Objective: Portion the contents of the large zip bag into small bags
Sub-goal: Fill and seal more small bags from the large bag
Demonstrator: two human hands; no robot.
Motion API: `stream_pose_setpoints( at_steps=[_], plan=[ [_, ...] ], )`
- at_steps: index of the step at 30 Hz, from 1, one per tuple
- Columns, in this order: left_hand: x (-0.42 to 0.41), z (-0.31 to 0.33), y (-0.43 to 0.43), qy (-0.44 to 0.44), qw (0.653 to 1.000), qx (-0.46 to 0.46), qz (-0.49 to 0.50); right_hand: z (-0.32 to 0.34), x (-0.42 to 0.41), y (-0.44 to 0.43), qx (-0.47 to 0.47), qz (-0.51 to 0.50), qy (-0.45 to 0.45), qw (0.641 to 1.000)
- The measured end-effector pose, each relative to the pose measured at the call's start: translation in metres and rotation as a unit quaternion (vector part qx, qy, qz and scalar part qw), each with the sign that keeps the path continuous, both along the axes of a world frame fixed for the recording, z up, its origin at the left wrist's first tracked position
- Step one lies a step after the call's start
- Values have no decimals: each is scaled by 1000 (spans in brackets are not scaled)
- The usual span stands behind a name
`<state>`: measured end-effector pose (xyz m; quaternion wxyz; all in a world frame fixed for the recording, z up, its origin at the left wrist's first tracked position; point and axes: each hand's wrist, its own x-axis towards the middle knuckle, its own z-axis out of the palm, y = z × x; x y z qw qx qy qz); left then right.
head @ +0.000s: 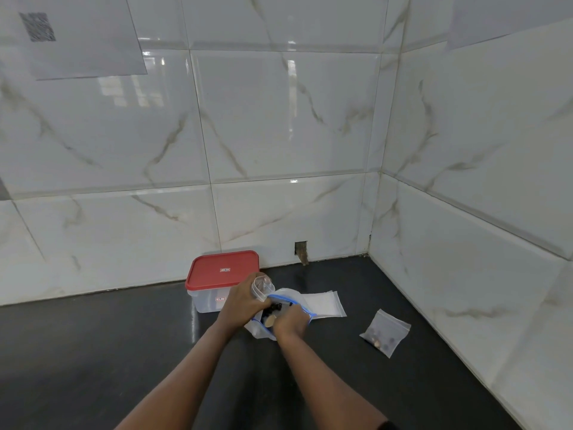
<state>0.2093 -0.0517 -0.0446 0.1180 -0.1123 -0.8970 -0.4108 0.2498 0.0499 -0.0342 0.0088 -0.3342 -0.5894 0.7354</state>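
Both forearms (pixel 173 383) are stretched to the large zip bag (pixel 259 331), laid on the dark table (pixel 93 352) with its blue zip (pixel 305 310) running far-left to near-right. A clear small bag (pixel 263 287) is gripped in the curled left hand (pixel 243 302) just far-left of the open mouth, while the right hand (pixel 291 321) is dipped into it. Its fingers are hidden there, so that grip cannot be told.

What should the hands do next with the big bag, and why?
Probably lift the right hand out of the large zip bag with a few pieces and drop them into the small clear bag that the left hand holds beside it. That bag looks empty, while one filled small bag already lies to the right.
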Motion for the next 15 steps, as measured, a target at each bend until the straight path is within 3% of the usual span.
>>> stream_pose_setpoints(
  at_steps=[4,10,15],
  plan=[
    [-3,-1,-2,0,1000,3,-3,-1,-7,-4,-23,12,-2,1000],
    [-5,-1,-4,4,1000,0,-12,2,-11,-5,-141,-59,-24,988],
    [-9,-1,-8,3,1000,0,-20,-2,-20,-13,-163,-34,-44,985]
  ],
)
